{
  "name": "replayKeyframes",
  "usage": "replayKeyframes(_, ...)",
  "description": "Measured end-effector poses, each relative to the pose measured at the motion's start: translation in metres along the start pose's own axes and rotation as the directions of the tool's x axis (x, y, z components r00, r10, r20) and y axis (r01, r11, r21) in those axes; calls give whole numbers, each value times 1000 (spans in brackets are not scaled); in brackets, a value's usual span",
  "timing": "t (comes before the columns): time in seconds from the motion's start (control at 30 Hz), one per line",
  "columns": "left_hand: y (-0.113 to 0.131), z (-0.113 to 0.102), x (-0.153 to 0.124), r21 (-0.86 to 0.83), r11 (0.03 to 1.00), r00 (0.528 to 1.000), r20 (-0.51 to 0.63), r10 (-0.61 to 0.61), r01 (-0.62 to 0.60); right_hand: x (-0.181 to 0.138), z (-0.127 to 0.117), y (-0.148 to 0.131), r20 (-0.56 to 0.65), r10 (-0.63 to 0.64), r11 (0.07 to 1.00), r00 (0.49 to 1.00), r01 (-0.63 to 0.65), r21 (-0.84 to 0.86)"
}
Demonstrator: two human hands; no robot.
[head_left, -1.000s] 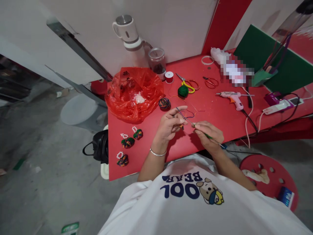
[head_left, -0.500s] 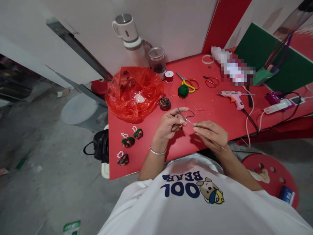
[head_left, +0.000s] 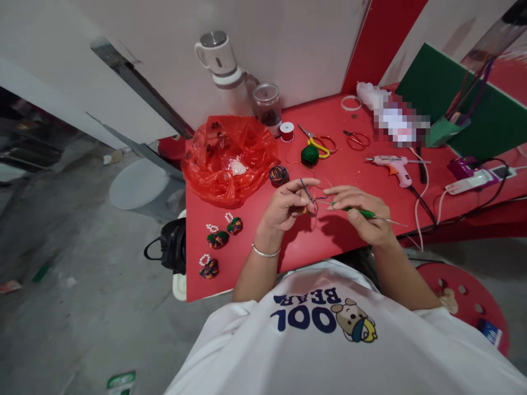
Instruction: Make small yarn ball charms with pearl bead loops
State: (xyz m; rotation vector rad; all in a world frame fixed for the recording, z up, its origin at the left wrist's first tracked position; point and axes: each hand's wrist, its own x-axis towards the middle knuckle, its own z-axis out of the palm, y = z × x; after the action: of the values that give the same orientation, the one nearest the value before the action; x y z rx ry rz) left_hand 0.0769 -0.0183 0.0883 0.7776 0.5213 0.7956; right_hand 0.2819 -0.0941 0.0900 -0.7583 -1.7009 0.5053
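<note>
My left hand [head_left: 286, 207] is pinched on a small piece of multicoloured yarn work [head_left: 309, 200] held over the red table [head_left: 255, 241]. My right hand [head_left: 364, 214] grips a green-handled crochet hook [head_left: 362, 213], its tip at the yarn by my left fingers. A multicoloured yarn ball [head_left: 278, 175] lies just beyond my left hand. Three finished yarn pieces with white bead loops [head_left: 218, 238] lie at the table's near left.
A red plastic bag [head_left: 230, 156] with white beads sits at the back left, near a white jug [head_left: 218, 57] and a glass jar [head_left: 267, 104]. Green yarn [head_left: 308, 154], scissors [head_left: 317, 140], a glue gun [head_left: 391, 164], a power strip [head_left: 469, 180] and a red stool [head_left: 465, 299] lie rightward.
My right hand has risen and turned, swinging the hook's handle out to the right and bringing its tip closer to my left fingers. My left hand has barely moved.
</note>
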Motion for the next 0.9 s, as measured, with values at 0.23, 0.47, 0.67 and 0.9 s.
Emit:
replayKeyframes(0.23, 49, 9, 0, 39, 987, 988, 26, 153, -154, 68, -7, -11, -10, -6, 998, 1000, 5, -60)
replayKeyframes(0.47, 58, 4, 5, -5, 979, 978, -50, 202, -202, 85, -5, -9, 151, -11, 997, 989, 23, -75)
replayKeyframes(0.67, 48, -4, 2, -124, 974, 976, -133, 174, -191, 82, 3, 17, 157, 69, 983, 985, -95, 159)
replayKeyframes(0.9, 36, -7, 4, -78, 976, 957, -226, 180, -202, 81, 23, 27, 97, 217, 929, 971, -236, 284)
